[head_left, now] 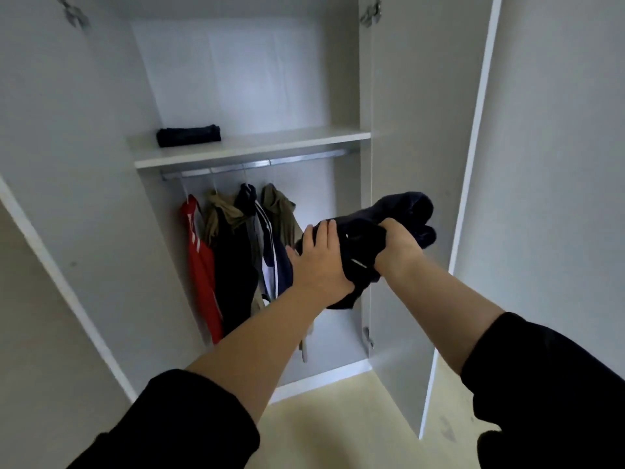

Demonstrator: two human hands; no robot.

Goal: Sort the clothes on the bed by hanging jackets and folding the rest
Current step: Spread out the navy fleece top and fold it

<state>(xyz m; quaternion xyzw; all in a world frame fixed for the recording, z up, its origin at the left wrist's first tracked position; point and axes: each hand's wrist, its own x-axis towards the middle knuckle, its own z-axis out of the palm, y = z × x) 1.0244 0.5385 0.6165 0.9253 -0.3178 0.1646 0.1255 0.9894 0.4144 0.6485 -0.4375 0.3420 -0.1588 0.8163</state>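
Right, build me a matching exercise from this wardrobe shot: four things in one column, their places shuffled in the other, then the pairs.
Things:
1. folded dark garment
2. red garment
3. dark bundle
4. rail

Places:
A. gripped by the right hand
B. directly under the shelf
C. lying on the shelf
D. hanging leftmost on the rail

Pairs: 1-C, 2-D, 3-A, 4-B
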